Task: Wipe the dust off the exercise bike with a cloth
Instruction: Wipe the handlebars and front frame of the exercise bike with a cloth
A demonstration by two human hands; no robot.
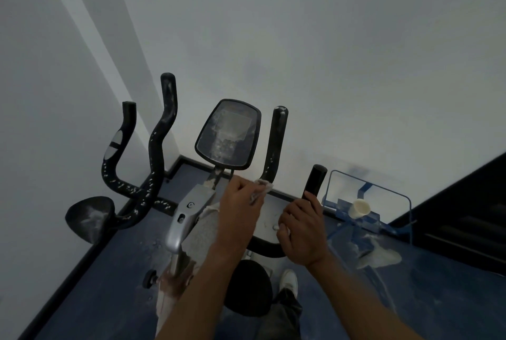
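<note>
Dusty exercise bike point(191, 219) in a room corner, both hands at the handlebars.

Left hand point(241, 202) below the console point(228, 134), fingers clenched round a pale cloth point(262, 184) held just beside the handlebar stem. Right hand point(301, 230) grasps the black right handlebar point(312, 183). White powder lies on the blue floor point(438, 298) near a blue rack point(367, 202).
</note>
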